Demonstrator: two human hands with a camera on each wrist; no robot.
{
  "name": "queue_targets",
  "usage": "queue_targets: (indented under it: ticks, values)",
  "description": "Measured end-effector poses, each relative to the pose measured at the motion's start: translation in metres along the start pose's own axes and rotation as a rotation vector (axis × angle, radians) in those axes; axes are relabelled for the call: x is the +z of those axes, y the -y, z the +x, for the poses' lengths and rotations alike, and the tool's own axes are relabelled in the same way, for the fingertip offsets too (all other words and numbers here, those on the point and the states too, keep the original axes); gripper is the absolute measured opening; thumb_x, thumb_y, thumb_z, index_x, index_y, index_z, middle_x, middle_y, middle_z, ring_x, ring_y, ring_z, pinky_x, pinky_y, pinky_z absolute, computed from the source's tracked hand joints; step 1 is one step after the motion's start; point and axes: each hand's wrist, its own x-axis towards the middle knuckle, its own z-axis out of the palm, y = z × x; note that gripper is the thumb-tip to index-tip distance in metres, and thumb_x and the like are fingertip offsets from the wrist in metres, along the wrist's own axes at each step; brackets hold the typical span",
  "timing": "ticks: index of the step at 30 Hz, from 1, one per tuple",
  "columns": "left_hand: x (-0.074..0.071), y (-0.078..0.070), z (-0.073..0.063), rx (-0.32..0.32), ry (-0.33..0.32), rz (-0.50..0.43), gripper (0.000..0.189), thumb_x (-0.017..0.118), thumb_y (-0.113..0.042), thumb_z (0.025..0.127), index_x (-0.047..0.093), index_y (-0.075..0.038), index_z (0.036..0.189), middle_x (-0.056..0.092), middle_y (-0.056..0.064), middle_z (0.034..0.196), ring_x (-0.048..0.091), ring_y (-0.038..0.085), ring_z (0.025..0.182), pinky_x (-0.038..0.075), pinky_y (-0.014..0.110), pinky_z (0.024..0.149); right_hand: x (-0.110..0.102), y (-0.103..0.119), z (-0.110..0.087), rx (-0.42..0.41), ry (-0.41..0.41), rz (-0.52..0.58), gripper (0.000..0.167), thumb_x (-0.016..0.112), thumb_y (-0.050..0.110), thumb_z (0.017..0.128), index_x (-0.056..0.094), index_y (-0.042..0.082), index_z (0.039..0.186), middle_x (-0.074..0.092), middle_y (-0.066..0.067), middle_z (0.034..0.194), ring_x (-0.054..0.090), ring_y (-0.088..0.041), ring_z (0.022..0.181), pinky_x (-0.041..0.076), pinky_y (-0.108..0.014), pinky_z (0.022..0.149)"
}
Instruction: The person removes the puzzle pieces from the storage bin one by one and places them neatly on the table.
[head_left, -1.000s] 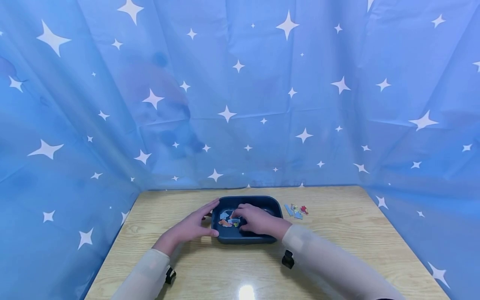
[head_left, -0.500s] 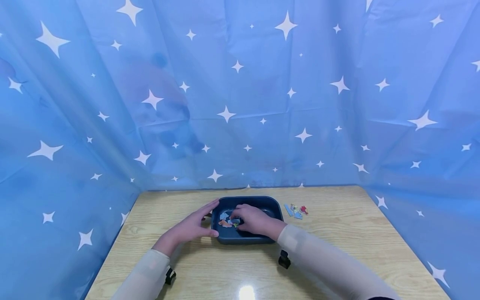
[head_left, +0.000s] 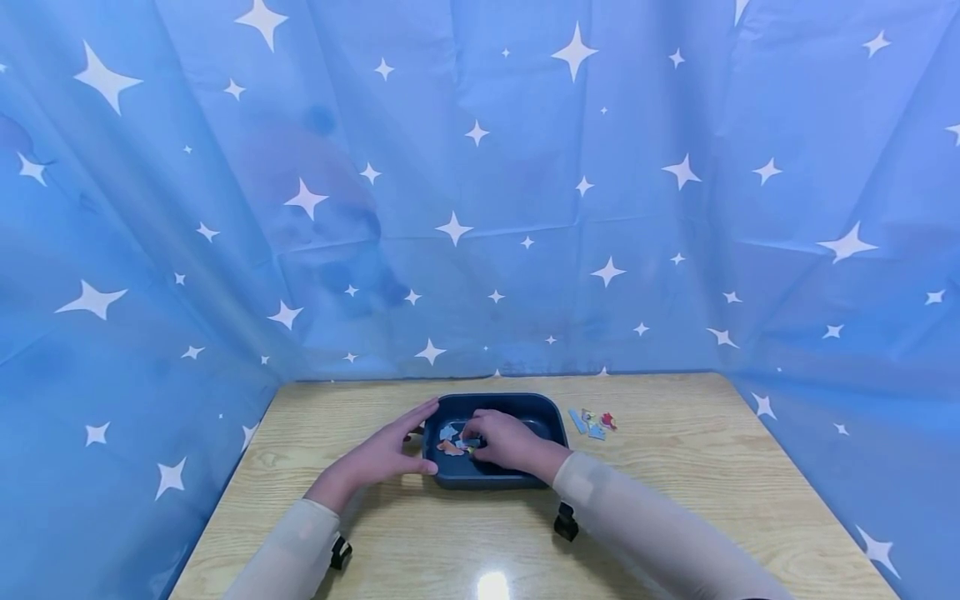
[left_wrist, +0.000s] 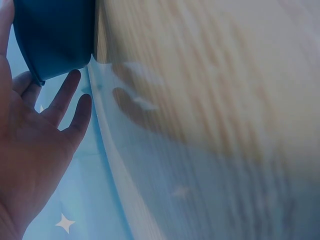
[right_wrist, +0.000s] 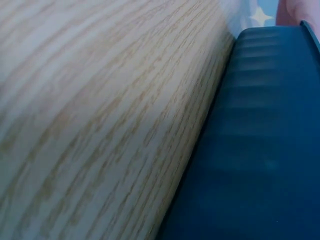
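A dark blue rectangular tray (head_left: 491,482) stands on the wooden table, with several small puzzle pieces in its left half. My left hand (head_left: 382,454) rests against the tray's left end, fingers and thumb extended along its rim. The left wrist view shows that hand (left_wrist: 42,130) with spread fingers beside the tray wall (left_wrist: 57,37). Inside the tray, my right hand (head_left: 510,442) has curled fingers and pinches a blue puzzle piece (head_left: 469,444), partly hidden by the fingers. An orange puzzle piece (head_left: 450,448) and a light blue one (head_left: 447,432) lie just left of it.
Right of the tray, a loose group of pieces lies on the table: a blue strip (head_left: 577,421), a red piece (head_left: 608,421) and others. A blue star-printed curtain (head_left: 495,250) hangs behind and beside the table (head_left: 420,542).
My right hand has shifted slightly left in the tray, and the blue piece at its fingertips has gone from light and flat to darker and tilted. The left hand stays put.
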Motion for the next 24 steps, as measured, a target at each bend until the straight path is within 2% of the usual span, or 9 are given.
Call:
queue_targets:
  ticks: [11, 18, 24]
  values:
    - [-0.001, 0.0, -0.001, 0.016, 0.0, -0.017, 0.102, 0.088, -0.038, 0.098, 0.025, -0.029, 0.178, 0.018, -0.003, 0.184, 0.028, 0.035, 0.166, 0.03, 0.067, 0.129, 0.002, 0.001, 0.0, 0.054, 0.01, 0.027, 0.024, 0.085, 0.02, 0.1, 0.081, 0.016, 0.123, 0.071, 0.004, 0.114, 0.064, -0.007, 0.093, 0.06, -0.032, 0.085]
    - [-0.001, 0.001, 0.0, 0.016, -0.001, -0.015, 0.103, 0.088, -0.038, 0.098, 0.024, -0.029, 0.178, 0.018, -0.002, 0.184, 0.029, 0.035, 0.165, 0.03, 0.066, 0.129, 0.0, -0.002, -0.002, 0.038, 0.01, 0.039, 0.025, 0.085, 0.023, 0.1, 0.08, 0.018, 0.124, 0.067, 0.006, 0.112, 0.06, -0.005, 0.09, 0.058, -0.03, 0.082]
    - [-0.001, 0.0, 0.0, 0.014, -0.004, -0.016, 0.103, 0.088, -0.038, 0.098, 0.025, -0.029, 0.178, 0.019, -0.002, 0.184, 0.029, 0.036, 0.165, 0.03, 0.067, 0.128, -0.009, -0.002, -0.01, 0.022, -0.008, 0.091, 0.023, 0.083, 0.023, 0.101, 0.078, 0.021, 0.123, 0.066, 0.008, 0.112, 0.062, -0.007, 0.094, 0.058, -0.033, 0.085]
